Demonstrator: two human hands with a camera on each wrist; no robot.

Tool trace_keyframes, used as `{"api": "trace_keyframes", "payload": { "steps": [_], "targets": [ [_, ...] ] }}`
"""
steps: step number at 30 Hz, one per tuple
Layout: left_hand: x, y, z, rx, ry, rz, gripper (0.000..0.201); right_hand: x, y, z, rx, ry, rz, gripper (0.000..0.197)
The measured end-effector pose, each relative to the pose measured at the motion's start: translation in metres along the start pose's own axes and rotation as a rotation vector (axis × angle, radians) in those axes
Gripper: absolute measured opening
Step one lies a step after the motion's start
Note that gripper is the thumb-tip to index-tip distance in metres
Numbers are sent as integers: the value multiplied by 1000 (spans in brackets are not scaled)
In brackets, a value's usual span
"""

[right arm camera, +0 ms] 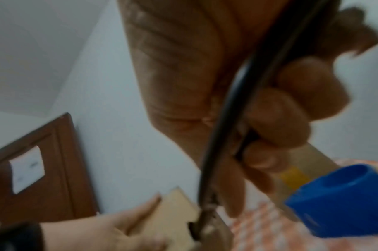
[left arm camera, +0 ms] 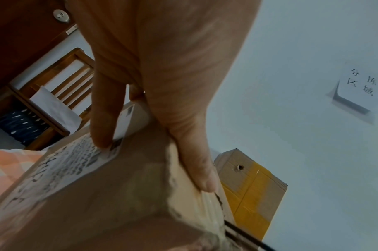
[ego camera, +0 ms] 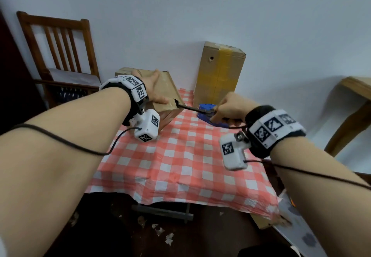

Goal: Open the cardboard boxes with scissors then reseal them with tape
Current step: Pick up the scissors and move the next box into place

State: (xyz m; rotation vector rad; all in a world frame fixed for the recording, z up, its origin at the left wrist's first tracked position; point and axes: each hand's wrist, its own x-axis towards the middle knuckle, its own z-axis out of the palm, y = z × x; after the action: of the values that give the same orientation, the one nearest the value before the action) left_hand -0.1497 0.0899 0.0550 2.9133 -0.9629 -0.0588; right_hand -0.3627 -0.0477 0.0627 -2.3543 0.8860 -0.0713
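Note:
A low brown cardboard box [ego camera: 169, 84] lies at the table's far left, with a printed label on one face [left arm camera: 72, 163]. My left hand [ego camera: 157, 88] rests on its top with straight fingers, the thumb [left arm camera: 196, 161] lying along the taped near edge. My right hand [ego camera: 228, 106] grips black scissors [ego camera: 187, 107], whose tips sit in the tape at the box's near corner [right arm camera: 196, 227]. A tall box [ego camera: 218, 72] with yellow tape stands upright at the back. A blue tape dispenser [ego camera: 206, 110] lies just under my right hand.
A red and white checked cloth [ego camera: 180, 166] covers the small table. A wooden chair [ego camera: 58, 56] stands behind the low box at the left. Another wooden table [ego camera: 353, 104] is at the right. Paper scraps litter the dark floor [ego camera: 160, 232].

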Motion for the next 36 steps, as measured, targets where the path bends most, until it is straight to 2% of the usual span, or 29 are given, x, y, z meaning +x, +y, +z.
{"api": "trace_keyframes", "payload": {
  "steps": [3,6,9,13,17,23,27,31,34,36],
  "targets": [
    [-4,13,-1,18,5,10,115,-1,-17,-9,-135,9,-8,34],
    [-4,16,-2,25,-2,-5,116,-1,-14,-5,-138,-4,6,29],
    [-3,13,-2,30,4,1,115,-1,5,3,-6,-27,0,15],
    [-6,8,-4,46,24,9,110,1,33,33,266,-19,-41,16],
    [-4,3,-3,34,14,-28,115,6,50,68,460,-2,-52,23],
    [-2,0,-4,15,18,-31,115,13,53,88,551,52,-56,15],
    [0,-3,-2,-6,2,-34,118,13,52,92,607,54,-76,18],
    [-6,-1,-4,-4,8,-33,115,16,53,93,572,88,-79,14],
    [-4,-5,-3,-11,13,-40,114,21,59,91,638,188,-9,21],
    [-4,-7,-4,-23,15,-28,116,26,64,86,698,259,76,18]
  ]
}}
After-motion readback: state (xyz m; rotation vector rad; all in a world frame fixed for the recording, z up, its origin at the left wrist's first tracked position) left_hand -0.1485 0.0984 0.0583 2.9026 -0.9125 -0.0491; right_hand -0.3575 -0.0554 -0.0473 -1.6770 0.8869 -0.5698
